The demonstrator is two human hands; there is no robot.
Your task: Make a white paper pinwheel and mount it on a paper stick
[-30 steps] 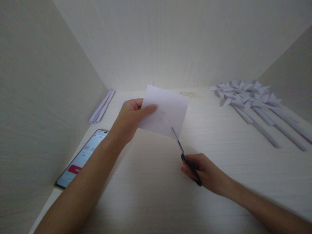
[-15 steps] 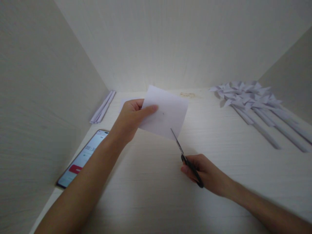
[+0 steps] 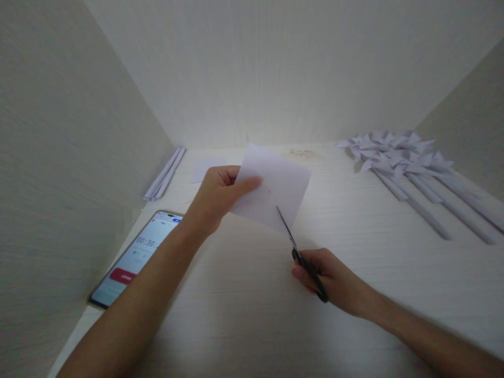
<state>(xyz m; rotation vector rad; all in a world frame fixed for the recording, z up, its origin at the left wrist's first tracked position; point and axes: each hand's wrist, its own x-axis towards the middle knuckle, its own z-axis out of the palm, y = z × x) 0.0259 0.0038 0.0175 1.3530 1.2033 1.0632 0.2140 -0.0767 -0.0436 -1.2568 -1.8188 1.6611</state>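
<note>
Paper [image 3: 281,191], a white sheet, hangs in the middle of the frame, lifted off the pale wooden table [image 3: 244,315] and tilted so its lower corner points down to the right. My left hand [image 3: 218,197] grasps it by the left edge, thumb laid across the front and the fingers curled behind. My right hand [image 3: 326,278], lower and right of centre, is clenched around the black handles of the scissors [image 3: 301,257], whose thin blades slant up and left into the sheet's bottom edge; the tip lies over the paper, near a small dark mark. Whether the blades are parted I cannot tell, they read as one thin line.

At the lower left of the frame a phone [image 3: 136,257] lies flat on the table with a timer and a red button on its screen. Further up the left side, folded paper strips [image 3: 165,172] rest against the wall, and a small paper piece [image 3: 205,169] lies just beside them. At the upper right sits a heap of paper pinwheels [image 3: 409,163] with long rolled stems.
</note>
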